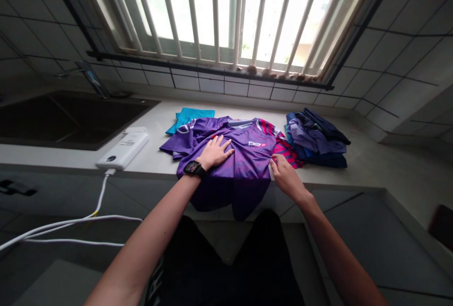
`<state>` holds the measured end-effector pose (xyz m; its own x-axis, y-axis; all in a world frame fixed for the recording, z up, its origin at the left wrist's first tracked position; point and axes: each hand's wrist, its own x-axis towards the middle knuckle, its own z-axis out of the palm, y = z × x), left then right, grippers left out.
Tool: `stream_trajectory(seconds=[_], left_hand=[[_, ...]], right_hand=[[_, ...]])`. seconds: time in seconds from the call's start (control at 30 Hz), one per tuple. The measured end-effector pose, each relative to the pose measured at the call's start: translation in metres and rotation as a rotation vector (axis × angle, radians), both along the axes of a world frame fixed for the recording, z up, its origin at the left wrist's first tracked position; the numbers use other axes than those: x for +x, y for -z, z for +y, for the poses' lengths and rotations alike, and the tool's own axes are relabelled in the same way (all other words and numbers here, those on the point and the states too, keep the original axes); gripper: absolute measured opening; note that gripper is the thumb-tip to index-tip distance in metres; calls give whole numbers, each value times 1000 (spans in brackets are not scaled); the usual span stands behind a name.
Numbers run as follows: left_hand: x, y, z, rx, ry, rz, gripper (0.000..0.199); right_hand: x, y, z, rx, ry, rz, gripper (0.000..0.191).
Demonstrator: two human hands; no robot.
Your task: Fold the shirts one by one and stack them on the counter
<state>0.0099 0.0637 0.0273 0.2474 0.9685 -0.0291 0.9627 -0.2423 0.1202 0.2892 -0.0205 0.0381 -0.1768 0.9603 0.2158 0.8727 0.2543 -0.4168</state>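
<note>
Shirt is laid on the counter with its long axis toward the window, collar far and lower end draped over the near edge, its chest covered by a flat, spread left hand, its right side pinched by the right hand.

On the chest of the purple shirt that hangs over the front edge of my counter, a small white label carries dark block letters I read as "BIG", the last one uncertain, with a round red mark just beside it. The white sleeve print I can't make out. Nearer the counter's left end, by the front edge, the white device bears lines too tiny for me to read.
</note>
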Motion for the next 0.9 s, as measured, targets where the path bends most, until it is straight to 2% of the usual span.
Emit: stream_trajectory(seconds=[0.1, 0.2, 0.37, 0.47, 0.6, 0.7, 0.77, 0.9], left_hand=[[3, -1, 5, 0, -31, 8, 70], [4, 0, 5, 18, -47, 9, 69], [4, 2, 4, 44, -55, 6, 68], [4, 2, 5, 34, -55, 4, 68], [5, 1, 4, 32, -52, -12, 69], [5, 0, 3, 30, -54, -12, 69], [6, -1, 3, 33, -55, -8, 69], [5, -1, 3, 43, -56, -4, 68]], right_hand=[[10, 5, -18, 81, -17, -29, 42], [7, 15, -35, 130, -34, -73, 37], [-8, 26, -41, 90, -137, -174, 39], [-1, 22, -38, 74, -56, -196, 41], [25, 15, -31, 56, 79, -201, 41], [33, 10, -24, 49, 141, -163, 39], [29, 6, -21, 69, 126, -97, 37], [18, 4, -32, 150, 110, 185, 39]])
